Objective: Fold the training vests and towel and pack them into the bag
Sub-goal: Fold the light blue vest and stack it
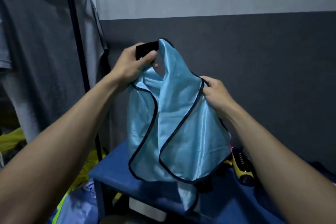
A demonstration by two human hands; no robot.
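Note:
A shiny light-blue training vest (pixel 174 125) with dark trim hangs in the air above a blue table (pixel 116 172). My left hand (pixel 134 62) grips its upper left shoulder together with a black strap (pixel 147 48). My right hand (pixel 216 91) pinches the trimmed edge on the vest's right side, lower than the left. The vest's lower part droops over the table's surface and hides what lies under it. I see no bag and no towel that I can name for sure.
A yellow and black object (pixel 241 167) lies on the table at the right. Grey shirts (pixel 41 45) hang from a dark rack pole (pixel 76 29) at the left. Yellow-green fabric (pixel 85 174) and blue fabric sit low at the left. A grey wall stands behind.

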